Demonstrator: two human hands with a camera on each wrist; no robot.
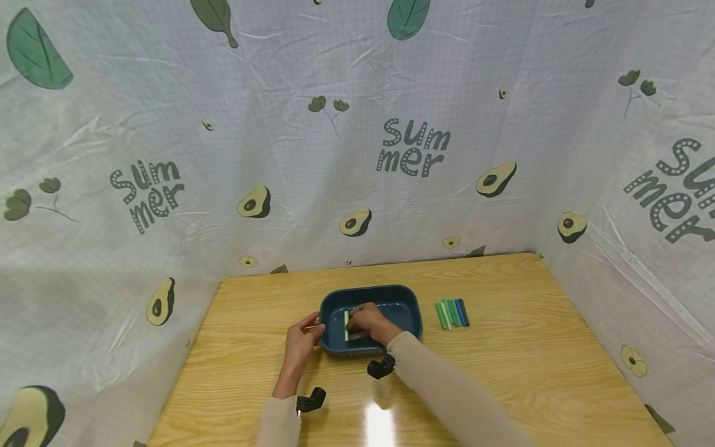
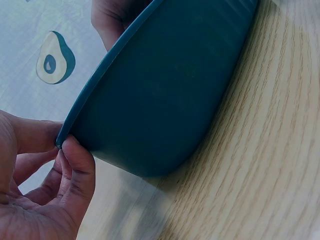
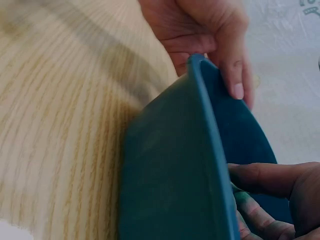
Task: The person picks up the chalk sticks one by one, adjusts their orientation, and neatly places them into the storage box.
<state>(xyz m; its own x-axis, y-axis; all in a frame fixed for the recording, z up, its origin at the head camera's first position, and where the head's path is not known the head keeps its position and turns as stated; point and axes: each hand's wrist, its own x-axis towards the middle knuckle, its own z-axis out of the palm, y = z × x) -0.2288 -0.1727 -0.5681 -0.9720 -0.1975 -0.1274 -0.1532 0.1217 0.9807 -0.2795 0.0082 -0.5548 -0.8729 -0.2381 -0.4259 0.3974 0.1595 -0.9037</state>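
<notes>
A pale stick [image 1: 346, 327], probably chalk, lies inside the tray [image 1: 399, 313], toward its 9 o'clock end, pointing from 12 to 6. It should be light, stiff and brittle, a little dusty and apt to roll; a gentle pinch at mid-length looks safest, since squeezing or bending could snap it. The right hand [image 1: 368, 323] reaches in at the stick's 3 o'clock side with bent fingers that seem to touch it; whether they pinch it, I cannot tell. The left hand [image 1: 300, 340] grips the tray's edge at 9 o'clock, thumb and fingers closed on it. The tray looks thin and smooth, likely light plastic that would slide if nudged, so the edge is a good hold. Beyond it, at 3 o'clock, a row of sticks [image 1: 452, 313] in greens and blue lies on the table [image 1: 246, 347].
</notes>
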